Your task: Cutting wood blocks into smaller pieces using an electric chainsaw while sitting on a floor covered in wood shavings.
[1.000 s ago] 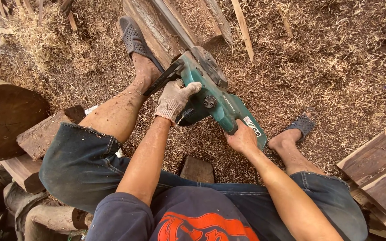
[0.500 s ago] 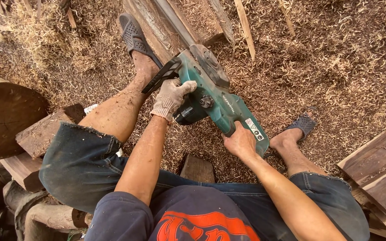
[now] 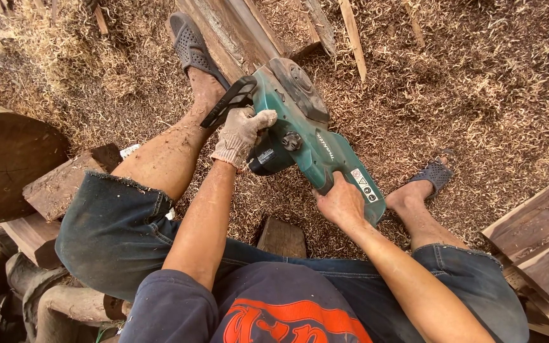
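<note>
Your gloved left hand [image 3: 241, 132] is closed around the front handle of the teal, hard-bodied electric chainsaw [image 3: 306, 136], which sits low between your legs over the long wooden beam [image 3: 236, 32]. Your bare right hand [image 3: 340, 202] is wrapped shut on its rear handle. It looks heavy and rigid, so keep both holds firm.

A woodworking yard: wood shavings [image 3: 478, 114] cover the ground among planks [image 3: 541, 235] and logs [image 3: 7, 165].

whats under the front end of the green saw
The green chainsaw points at a long wooden beam lying on wood shavings. Its body hides the bar and the cut. The gloved left hand grips the front handle, the bare right hand the rear.
</note>
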